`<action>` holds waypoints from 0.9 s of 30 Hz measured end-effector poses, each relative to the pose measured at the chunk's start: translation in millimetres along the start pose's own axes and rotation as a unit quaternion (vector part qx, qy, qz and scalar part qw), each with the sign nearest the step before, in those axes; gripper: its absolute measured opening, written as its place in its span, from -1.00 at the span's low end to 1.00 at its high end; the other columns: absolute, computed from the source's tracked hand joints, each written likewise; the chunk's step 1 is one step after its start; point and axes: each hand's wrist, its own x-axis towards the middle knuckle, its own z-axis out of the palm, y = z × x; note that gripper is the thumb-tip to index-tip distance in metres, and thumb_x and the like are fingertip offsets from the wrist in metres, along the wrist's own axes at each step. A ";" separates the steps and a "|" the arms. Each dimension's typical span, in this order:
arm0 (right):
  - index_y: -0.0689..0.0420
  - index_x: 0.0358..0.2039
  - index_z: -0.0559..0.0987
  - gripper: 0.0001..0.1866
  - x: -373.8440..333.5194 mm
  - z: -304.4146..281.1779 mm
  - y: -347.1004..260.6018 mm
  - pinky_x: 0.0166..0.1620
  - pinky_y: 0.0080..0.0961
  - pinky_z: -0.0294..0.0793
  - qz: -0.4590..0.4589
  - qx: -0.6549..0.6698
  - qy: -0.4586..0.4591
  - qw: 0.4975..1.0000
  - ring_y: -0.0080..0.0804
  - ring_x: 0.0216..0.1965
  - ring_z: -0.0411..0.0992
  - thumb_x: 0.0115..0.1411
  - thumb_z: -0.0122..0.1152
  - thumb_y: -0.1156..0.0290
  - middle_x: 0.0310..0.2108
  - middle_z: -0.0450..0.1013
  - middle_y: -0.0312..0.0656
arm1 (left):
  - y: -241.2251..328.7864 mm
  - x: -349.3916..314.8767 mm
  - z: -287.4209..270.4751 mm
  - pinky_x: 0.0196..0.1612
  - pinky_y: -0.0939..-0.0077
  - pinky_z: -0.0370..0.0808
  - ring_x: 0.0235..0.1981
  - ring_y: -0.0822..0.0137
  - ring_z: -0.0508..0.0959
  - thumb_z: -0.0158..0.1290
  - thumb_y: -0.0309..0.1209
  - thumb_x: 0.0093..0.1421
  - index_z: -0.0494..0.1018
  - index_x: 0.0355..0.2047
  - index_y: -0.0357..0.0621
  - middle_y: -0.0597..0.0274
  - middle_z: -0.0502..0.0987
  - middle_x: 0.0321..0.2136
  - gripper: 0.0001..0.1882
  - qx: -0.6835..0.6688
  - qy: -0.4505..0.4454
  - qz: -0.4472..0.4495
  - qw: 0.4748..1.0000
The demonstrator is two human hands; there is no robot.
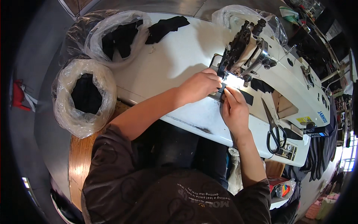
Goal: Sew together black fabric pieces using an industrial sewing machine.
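A white sewing machine (298,84) stands on the white table, its lamp lighting the needle area. At the needle lies a small strip of black fabric (247,98), partly covered by my fingers. My left hand (201,86) reaches in from the left, fingers bent together on the strip's near-left end, close beside the presser foot. Thumb and index finger of my right hand (236,111) pinch the strip just below the needle, and its other fingers are curled. The exact stitching point is hidden by glare and fingers.
Black-handled scissors (275,136) lie right of my right hand. More black pieces (261,86) rest under the machine arm. At the left, clear plastic bags (61,100) hold black fabric, and a loose black piece (167,28) lies at the table's far side.
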 end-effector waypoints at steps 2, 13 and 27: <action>0.30 0.04 0.70 -0.66 0.9 0.0 -3.7 0.17 -0.17 0.61 0.001 -0.006 0.003 1.000 0.06 0.08 0.59 0.25 0.29 0.61 0.10 0.59 0.03 | 1.9 -4.3 1.9 0.09 0.30 0.63 0.02 0.13 0.65 0.32 -0.48 0.14 0.74 -0.19 -0.18 0.22 0.73 -0.05 -0.80 0.001 0.010 -0.005 1.000; 0.27 0.04 0.70 -0.66 4.3 0.3 -8.2 0.18 -0.15 0.60 -0.005 -0.028 -0.009 1.000 0.10 0.09 0.58 0.25 0.30 0.60 0.11 0.58 0.04 | -0.1 -7.0 -0.2 0.19 0.35 0.60 0.10 0.19 0.64 0.20 -0.49 0.16 0.75 -0.18 -0.12 0.26 0.73 -0.02 -0.77 0.048 -0.001 0.011 0.999; 0.30 0.11 0.67 -0.62 14.0 10.0 -1.0 0.29 -0.07 0.48 0.024 -0.068 -0.022 0.997 0.13 0.19 0.50 0.29 0.27 0.54 0.16 0.55 0.08 | -1.2 0.2 4.7 0.28 0.34 0.53 0.19 0.19 0.59 0.16 -0.38 0.27 0.66 -0.01 -0.30 0.14 0.71 0.03 -0.66 0.085 0.030 -0.006 0.996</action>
